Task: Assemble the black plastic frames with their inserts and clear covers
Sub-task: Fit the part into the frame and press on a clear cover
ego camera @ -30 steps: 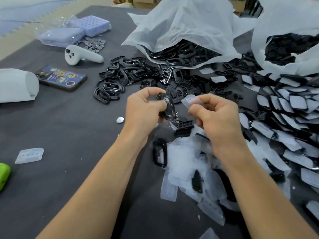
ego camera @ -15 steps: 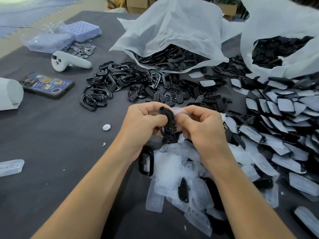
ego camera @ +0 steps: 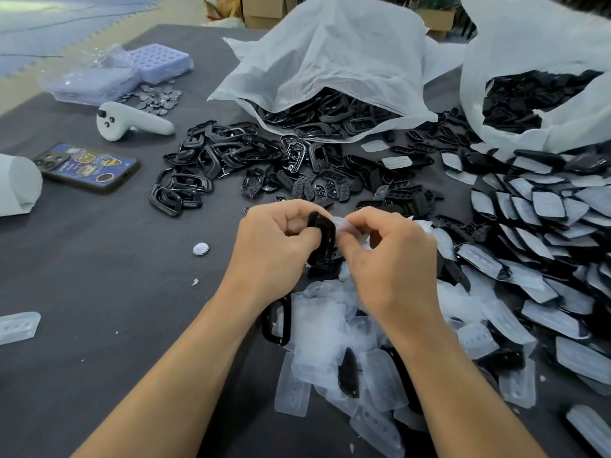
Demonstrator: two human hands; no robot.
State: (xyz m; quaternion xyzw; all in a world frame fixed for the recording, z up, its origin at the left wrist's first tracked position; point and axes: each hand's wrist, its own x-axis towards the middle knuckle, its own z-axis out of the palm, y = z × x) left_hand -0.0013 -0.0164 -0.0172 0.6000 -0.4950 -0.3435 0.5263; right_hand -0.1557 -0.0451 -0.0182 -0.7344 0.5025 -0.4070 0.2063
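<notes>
The left hand (ego camera: 274, 249) grips a black frame (ego camera: 322, 234) on edge, thumb and curled fingers closed round its left side. The right hand (ego camera: 391, 259) pinches a clear cover (ego camera: 344, 224) between thumb and forefinger and holds it against the frame's right side. Both parts are raised above the dark tabletop (ego camera: 99, 292), near its middle (how far the cover sits into the frame is hidden by the fingers).

Under the wrists lies a heap of clear covers (ego camera: 327, 328), with one loose frame (ego camera: 277, 320) at its left edge and a dark piece (ego camera: 347, 375) half buried in it. To the right, covered black pieces (ego camera: 545, 206) overlap like shingles out to the edge of view.

Beyond the hands lie small black inserts (ego camera: 330, 190), and left of those a pile of empty frames (ego camera: 211, 160). Behind them a white bag (ego camera: 330, 54) spills more frames from its mouth. A second white bag (ego camera: 535, 44) at the far right holds black parts.

On the left side are:
- a small round disc (ego camera: 200, 249), near the left hand
- a phone (ego camera: 89, 166)
- a white controller (ego camera: 132, 123)
- lilac trays (ego camera: 155, 61), with a scatter of discs (ego camera: 158, 97) beside them
- a white roll (ego camera: 16, 186)
- a single cover (ego camera: 18, 327) at the near left edge
</notes>
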